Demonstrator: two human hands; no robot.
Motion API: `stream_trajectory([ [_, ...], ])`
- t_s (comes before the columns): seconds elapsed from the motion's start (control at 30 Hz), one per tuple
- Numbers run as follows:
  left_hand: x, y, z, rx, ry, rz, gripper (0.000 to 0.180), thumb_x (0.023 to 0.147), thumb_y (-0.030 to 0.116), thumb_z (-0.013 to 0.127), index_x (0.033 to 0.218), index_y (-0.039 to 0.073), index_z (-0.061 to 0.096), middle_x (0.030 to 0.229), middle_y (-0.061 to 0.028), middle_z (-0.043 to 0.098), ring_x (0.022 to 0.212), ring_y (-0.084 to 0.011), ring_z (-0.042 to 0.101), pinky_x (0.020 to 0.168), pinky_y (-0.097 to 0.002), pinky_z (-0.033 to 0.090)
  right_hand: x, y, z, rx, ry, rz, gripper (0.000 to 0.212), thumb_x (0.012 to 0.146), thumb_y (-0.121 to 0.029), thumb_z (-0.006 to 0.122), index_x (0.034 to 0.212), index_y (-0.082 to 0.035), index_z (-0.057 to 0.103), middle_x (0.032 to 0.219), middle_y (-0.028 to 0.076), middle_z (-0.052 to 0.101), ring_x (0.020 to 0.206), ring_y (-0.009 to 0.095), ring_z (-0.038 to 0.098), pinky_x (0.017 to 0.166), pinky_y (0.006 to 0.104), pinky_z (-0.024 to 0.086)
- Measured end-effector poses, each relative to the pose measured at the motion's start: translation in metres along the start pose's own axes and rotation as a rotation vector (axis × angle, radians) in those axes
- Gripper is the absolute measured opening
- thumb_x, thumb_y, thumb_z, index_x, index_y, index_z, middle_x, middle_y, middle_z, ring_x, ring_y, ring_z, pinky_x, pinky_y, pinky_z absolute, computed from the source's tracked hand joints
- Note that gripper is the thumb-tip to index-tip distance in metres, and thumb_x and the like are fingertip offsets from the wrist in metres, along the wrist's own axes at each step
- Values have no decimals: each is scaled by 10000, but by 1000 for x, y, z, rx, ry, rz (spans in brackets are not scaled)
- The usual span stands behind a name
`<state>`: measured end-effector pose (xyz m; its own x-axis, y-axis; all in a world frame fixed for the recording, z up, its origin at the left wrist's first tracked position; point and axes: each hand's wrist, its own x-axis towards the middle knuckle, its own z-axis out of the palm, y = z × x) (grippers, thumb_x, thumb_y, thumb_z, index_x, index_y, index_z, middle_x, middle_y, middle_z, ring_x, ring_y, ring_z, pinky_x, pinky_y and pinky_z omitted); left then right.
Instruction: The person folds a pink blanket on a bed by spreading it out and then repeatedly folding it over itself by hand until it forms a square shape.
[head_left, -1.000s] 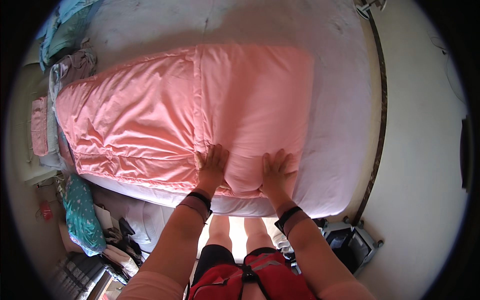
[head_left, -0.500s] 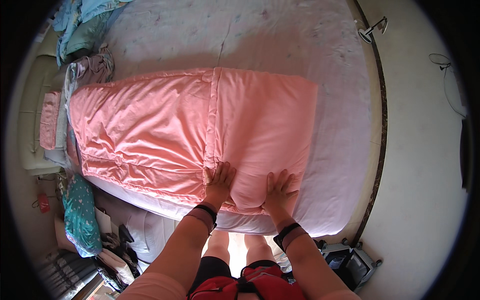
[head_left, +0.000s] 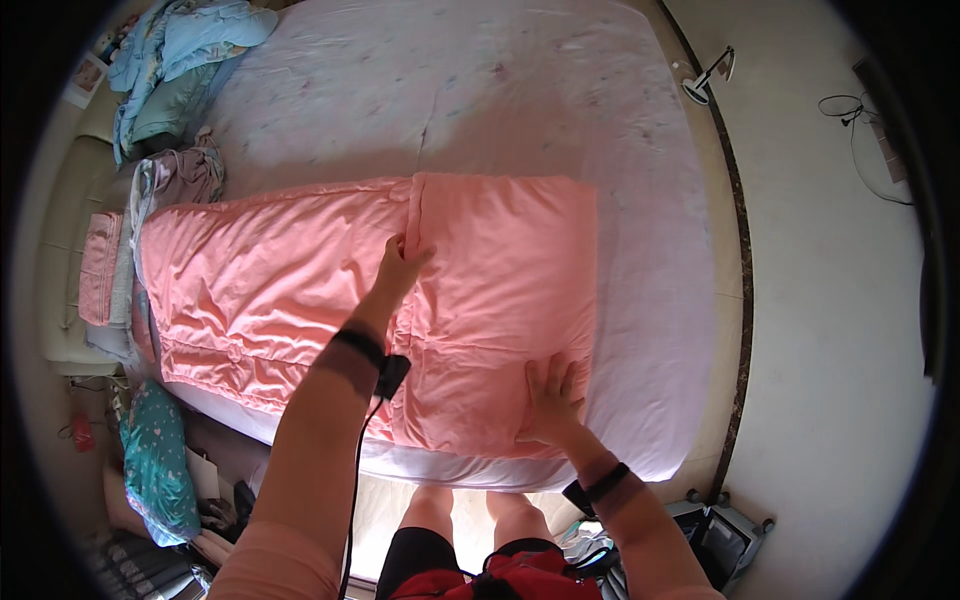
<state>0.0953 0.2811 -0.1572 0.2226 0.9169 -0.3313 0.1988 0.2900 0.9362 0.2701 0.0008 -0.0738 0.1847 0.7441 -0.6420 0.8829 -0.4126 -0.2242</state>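
A pink quilt (head_left: 505, 270) lies across the bed, its right part folded over to the left so that a raised hem runs across its middle. My left hand (head_left: 403, 268) reaches far over it and is closed on that hem, with the thumb on the right side and the fingers partly tucked under the edge. My right hand (head_left: 553, 405) rests flat with spread fingers on the folded part, close to its near right corner. Creases cross the left part of the quilt, while the folded part looks smoother.
A pale patterned sheet (head_left: 330, 70) covers the bed. Blue bedding (head_left: 190, 60) and a rumpled cloth (head_left: 185, 175) lie by the headboard (head_left: 78, 250). A teal cushion (head_left: 158, 455) stands at the lower left, a lamp (head_left: 700, 90) beyond the right edge, a grey case (head_left: 735, 535) at the lower right.
My left hand has moved from the near edge up along the hem to its upper half and closed on it. My right hand stays near the corner, and the folded part lies flatter.
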Motion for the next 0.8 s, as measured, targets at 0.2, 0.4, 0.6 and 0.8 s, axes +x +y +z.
stream_trajectory([
  [0.2, 1, 36, 37, 129, -59, 58, 764, 693, 155, 682, 1308, 60, 238, 1108, -166, 489, 1011, -222, 497, 803, -365, 437, 45, 79, -20, 294, 213, -292, 574, 705, -73, 535, 1251, -24, 367, 1187, 272, 429, 1094, 463, 400, 872, 496, 377],
  [0.4, -37, 46, 57, 923, 396, 225, 837, 670, 313, 682, 1338, 99, 226, 1352, -227, 217, 1215, -414, 255, 940, -501, 260, 84, 41, -112, -21, 657, -285, 780, 646, -110, 640, 1330, -161, 268, 1362, 187, 229, 1204, 386, 296, 902, 489, 347],
  [0.6, -22, 78, 89, 1411, -204, 646, 1114, 480, 502, 747, 1369, 164, 167, 1416, -178, 84, 1306, -374, 38, 971, -623, 42, 134, 22, -155, -421, 466, -179, 1173, 449, -290, 822, 1373, -266, 100, 1430, 131, 29, 1298, 368, 112, 895, 623, 297],
  [0.8, -2, 77, 85, 1611, -477, 192, 1246, 415, 502, 779, 1386, 202, 57, 1441, -111, -46, 1319, -326, -59, 917, -692, 73, 171, 29, -151, -347, 180, -140, 1169, 445, -297, 818, 1370, -280, 103, 1442, 68, 21, 1307, 355, 83, 889, 658, 275],
])
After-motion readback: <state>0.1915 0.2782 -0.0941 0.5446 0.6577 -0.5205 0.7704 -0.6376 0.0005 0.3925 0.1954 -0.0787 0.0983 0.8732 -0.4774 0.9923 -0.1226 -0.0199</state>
